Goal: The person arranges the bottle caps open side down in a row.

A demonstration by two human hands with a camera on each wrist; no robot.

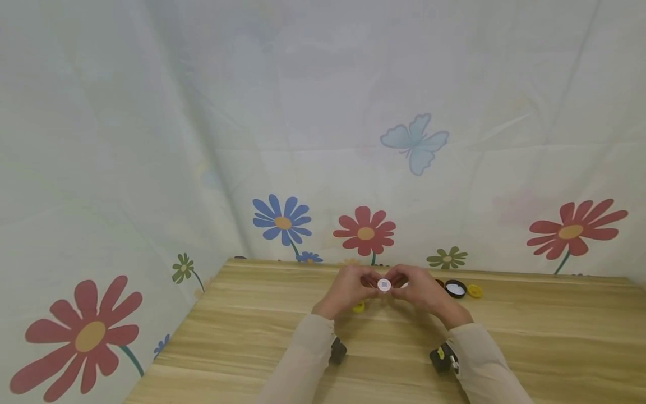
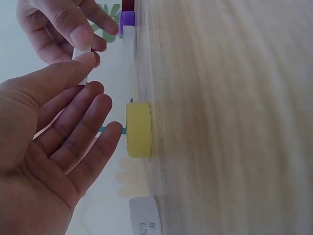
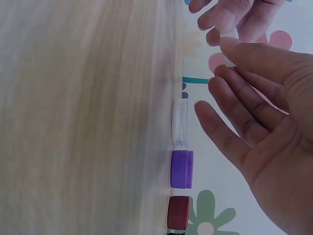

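White cap (image 1: pixel 384 285) right there, lower centre of the head view, pinched from both sides: left hand (image 1: pixel 347 290) and right hand (image 1: pixel 418 287), thumbs and fingers clamped on it!

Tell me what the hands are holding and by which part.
The left hand and the right hand pinch a small white disc by opposite sides of its rim.

Look at the print (image 1: pixel 384 284) on the white disc (image 1: pixel 384 285), too small to read! Left of the disc, the left hand (image 1: pixel 348 288) partly covers a yellow cap (image 1: pixel 359 307); right of it, the right hand (image 1: pixel 418 286) hides most of a red cap (image 1: pixel 441 283).
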